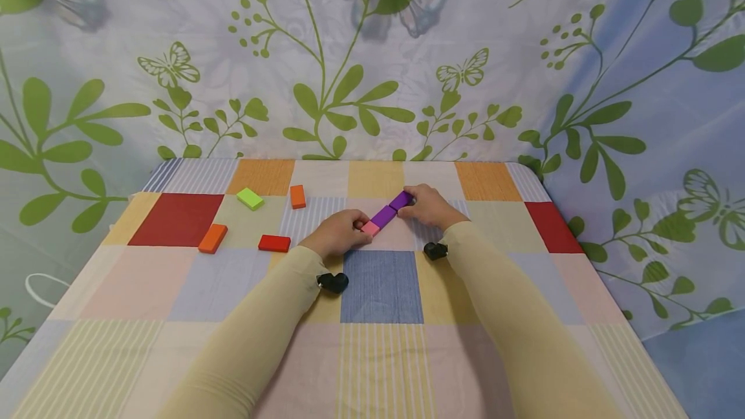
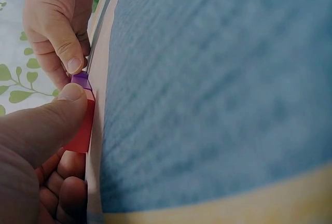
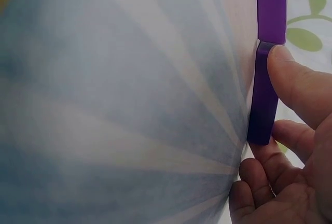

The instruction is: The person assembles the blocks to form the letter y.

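Note:
A short diagonal row of blocks lies flat on the patchwork cloth in the head view: a pink block (image 1: 370, 229) at the near end, a purple block (image 1: 383, 216) in the middle and another purple block (image 1: 401, 200) at the far end. My left hand (image 1: 336, 233) grips the pink block, its thumb on the block's side in the left wrist view. With thumb and fingers my right hand (image 1: 431, 206) holds the far purple block (image 3: 262, 97). In the right wrist view this block meets the middle purple block (image 3: 271, 9) end to end. Fingers partly cover both end blocks.
Loose blocks lie left of my hands: a lime green block (image 1: 250, 198), an orange block (image 1: 297, 196), another orange block (image 1: 212, 238) and a red block (image 1: 274, 243). Leaf-printed fabric (image 1: 372, 63) hangs behind the table. A white loop (image 1: 43, 277) shows beyond the left edge.

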A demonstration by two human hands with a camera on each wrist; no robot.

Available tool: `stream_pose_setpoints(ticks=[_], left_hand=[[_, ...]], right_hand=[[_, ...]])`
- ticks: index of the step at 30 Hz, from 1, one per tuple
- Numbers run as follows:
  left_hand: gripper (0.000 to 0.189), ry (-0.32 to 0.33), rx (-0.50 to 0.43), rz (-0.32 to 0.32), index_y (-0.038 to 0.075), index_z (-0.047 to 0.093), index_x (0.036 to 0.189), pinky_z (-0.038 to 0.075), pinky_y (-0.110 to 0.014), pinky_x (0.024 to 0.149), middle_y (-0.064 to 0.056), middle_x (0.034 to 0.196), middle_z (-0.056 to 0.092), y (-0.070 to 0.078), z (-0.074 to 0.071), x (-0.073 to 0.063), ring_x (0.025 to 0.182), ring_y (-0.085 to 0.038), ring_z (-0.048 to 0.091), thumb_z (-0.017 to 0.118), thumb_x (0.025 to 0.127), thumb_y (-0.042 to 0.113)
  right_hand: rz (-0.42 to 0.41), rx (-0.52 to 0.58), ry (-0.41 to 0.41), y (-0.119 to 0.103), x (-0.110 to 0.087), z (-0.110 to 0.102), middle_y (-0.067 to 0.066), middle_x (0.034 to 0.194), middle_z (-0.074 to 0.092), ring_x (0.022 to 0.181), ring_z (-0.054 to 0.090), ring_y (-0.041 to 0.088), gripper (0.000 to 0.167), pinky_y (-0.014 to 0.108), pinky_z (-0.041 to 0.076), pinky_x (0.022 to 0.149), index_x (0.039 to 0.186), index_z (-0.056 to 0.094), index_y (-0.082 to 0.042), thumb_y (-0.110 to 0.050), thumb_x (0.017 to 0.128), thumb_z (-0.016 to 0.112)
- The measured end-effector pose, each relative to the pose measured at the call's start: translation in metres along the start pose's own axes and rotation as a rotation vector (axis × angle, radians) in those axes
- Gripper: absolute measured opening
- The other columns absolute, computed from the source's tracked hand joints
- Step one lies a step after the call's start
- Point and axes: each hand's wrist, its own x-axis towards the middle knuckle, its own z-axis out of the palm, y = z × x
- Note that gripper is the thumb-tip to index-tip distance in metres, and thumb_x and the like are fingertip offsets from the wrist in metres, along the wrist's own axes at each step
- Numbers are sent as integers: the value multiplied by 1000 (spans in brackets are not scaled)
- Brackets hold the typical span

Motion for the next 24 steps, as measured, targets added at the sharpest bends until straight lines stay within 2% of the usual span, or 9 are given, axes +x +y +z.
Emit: stream_pose_setpoints(ticks=[11, 24], left_hand=[[36, -5, 0, 3, 15, 68, 126, 50, -37, 91, -3, 108, 66, 2, -2, -2, 101, -23, 61, 79, 96, 31], [37, -13, -9, 5, 15, 68, 126, 50, -36, 90, -2, 107, 67, 2, -4, -2, 100, -23, 61, 79, 95, 31]], right_hand=[[2, -14, -18, -2, -1, -2, 24, 162, 44, 153, 39, 38, 72, 52, 31, 127, 161, 39, -2, -23, 100, 72], [9, -8, -25, -3, -1, -2, 22, 163, 44, 154, 38, 37, 70, 52, 31, 127, 161, 40, -3, -23, 101, 70]])
